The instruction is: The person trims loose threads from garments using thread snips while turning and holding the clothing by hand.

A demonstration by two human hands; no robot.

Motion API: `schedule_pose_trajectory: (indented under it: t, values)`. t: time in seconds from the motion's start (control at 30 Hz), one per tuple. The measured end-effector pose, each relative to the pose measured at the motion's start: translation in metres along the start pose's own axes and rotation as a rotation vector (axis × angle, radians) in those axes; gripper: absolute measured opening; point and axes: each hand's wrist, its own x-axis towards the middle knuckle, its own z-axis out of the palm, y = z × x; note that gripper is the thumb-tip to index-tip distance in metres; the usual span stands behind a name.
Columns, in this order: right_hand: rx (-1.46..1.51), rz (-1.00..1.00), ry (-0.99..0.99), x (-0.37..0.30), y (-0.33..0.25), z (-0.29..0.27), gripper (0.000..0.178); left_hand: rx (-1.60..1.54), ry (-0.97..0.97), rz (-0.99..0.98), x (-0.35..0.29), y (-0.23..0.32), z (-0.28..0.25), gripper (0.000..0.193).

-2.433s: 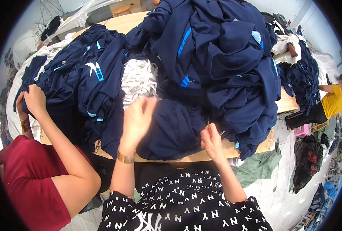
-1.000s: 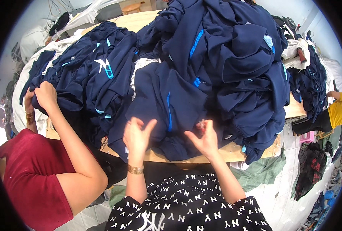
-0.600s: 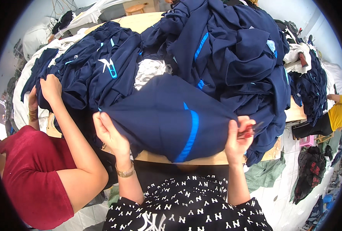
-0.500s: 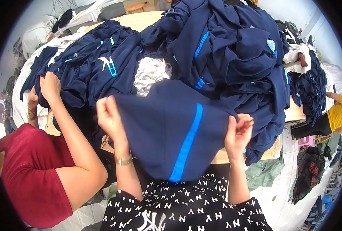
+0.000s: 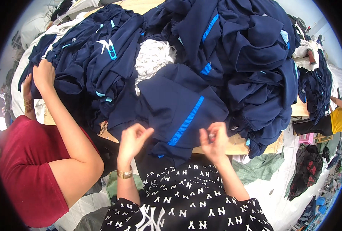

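Observation:
A dark navy cloth piece with a bright blue strip lies loosely over the front of the table, its lower edge hanging toward my lap. My left hand hovers beside its left edge, fingers curled together, with no cloth drawn up in them. To the right of the strip is my right hand, slightly blurred and half curled. Something small and dark reddish shows between its fingers, too small to name. Blue-handled thread snips rest on the navy garments at the left.
A tall heap of navy garments rises at the right, another pile at the left. White cloth strips lie between them. On my left, a person in dark red handles the left pile. Green sheeting lies on the floor.
The navy cloth was stretched up between both hands and is now down on the table, let go by my left hand. Both hands have moved lower and closer together.

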Motion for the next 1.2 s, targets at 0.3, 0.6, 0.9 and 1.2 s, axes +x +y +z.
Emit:
schedule_pose_trajectory:
  t: [0.3, 0.6, 0.9, 1.2]
  values:
    - [0.117, -0.120, -0.373, -0.018, 0.006, 0.028, 0.034, -0.593, -0.122, -0.155, 0.005, 0.007, 0.033, 0.041]
    - [0.108, 0.195, 0.016, 0.094, 0.018, -0.002, 0.024, -0.417, 0.152, 0.467, 0.035, 0.081, 0.023, 0.046]
    - [-0.026, -0.206, 0.018, 0.064, 0.010, 0.004, 0.033, -0.233, 0.307, 0.221, 0.026, 0.043, 0.034, 0.021]
    - [-0.081, -0.351, -0.324, 0.041, 0.004, 0.018, 0.029, -0.106, 0.391, 0.406, 0.058, 0.059, 0.055, 0.021]
